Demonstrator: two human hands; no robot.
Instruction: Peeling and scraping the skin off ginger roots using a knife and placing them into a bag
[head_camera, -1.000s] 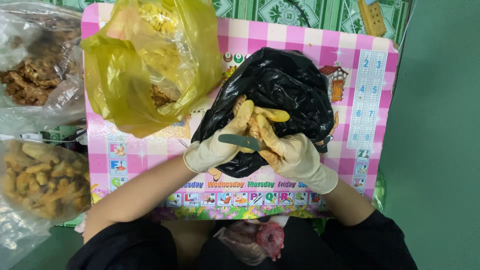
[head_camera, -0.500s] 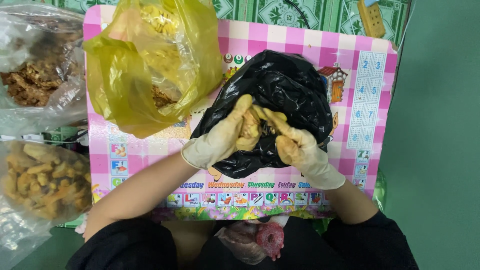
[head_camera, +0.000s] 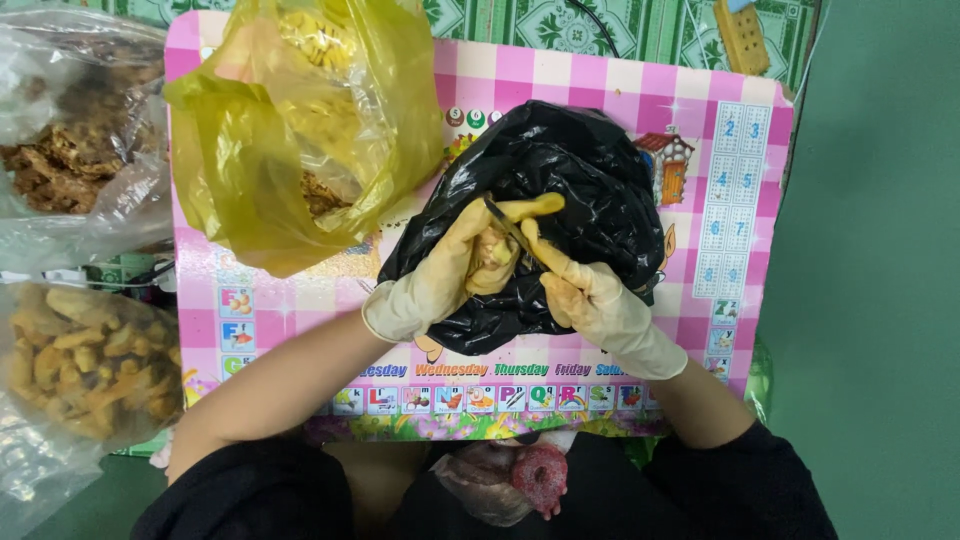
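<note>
Basically, left hand (head_camera: 440, 270) in a stained glove cupped a yellowish root piece (head_camera: 492, 258) over the open black bag (head_camera: 590, 190), mid-frame, likely so scraps dropped inside. Right hand (head_camera: 585, 290) was closed on a small knife (head_camera: 510, 228), blade against the piece. Yellow bag (head_camera: 260, 140) sat upper left on the pink checked mat (head_camera: 720, 130).
</note>
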